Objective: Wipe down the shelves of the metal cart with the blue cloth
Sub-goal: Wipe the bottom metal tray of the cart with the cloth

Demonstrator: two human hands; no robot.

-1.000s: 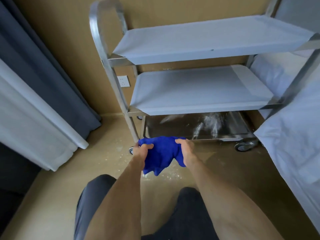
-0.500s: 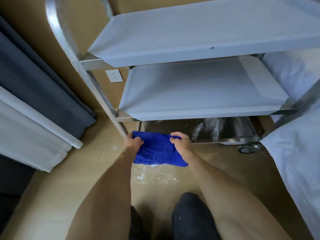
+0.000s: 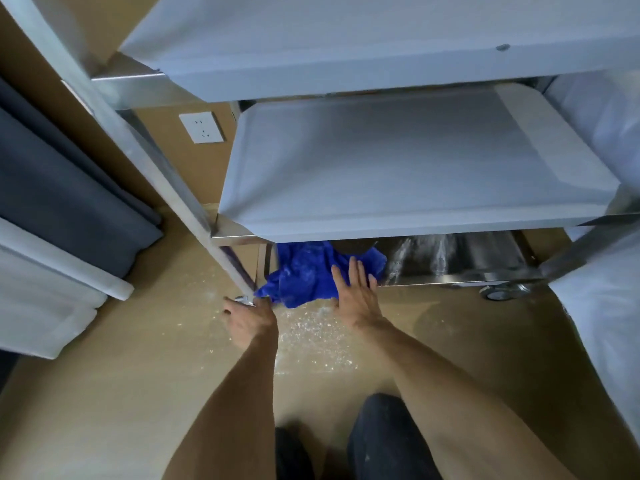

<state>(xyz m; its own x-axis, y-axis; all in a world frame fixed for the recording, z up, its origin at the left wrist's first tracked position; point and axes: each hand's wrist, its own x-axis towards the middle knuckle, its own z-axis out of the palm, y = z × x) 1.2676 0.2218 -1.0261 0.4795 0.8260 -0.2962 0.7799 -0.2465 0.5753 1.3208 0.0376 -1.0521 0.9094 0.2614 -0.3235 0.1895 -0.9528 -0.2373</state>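
Blue cloth (image 3: pixel 304 275) spread on left end of bottom shelf (image 3: pixel 467 261) of metal cart (image 3: pixel 415 174), long axis roughly 8 to 2 o'clock, one corner hanging over front edge toward 8 o'clock. Right hand (image 3: pixel 353 289) flat on cloth, fingers straight, pointing to 12 o'clock. Left hand (image 3: pixel 247 318) at 9 o'clock of cloth, curled around foot of cart leg (image 3: pixel 221 244). Half a second ago: cloth off shelf, stretched between both hands; now released by left. White powder (image 3: pixel 311 337) scattered on floor (image 3: pixel 104 393) below.
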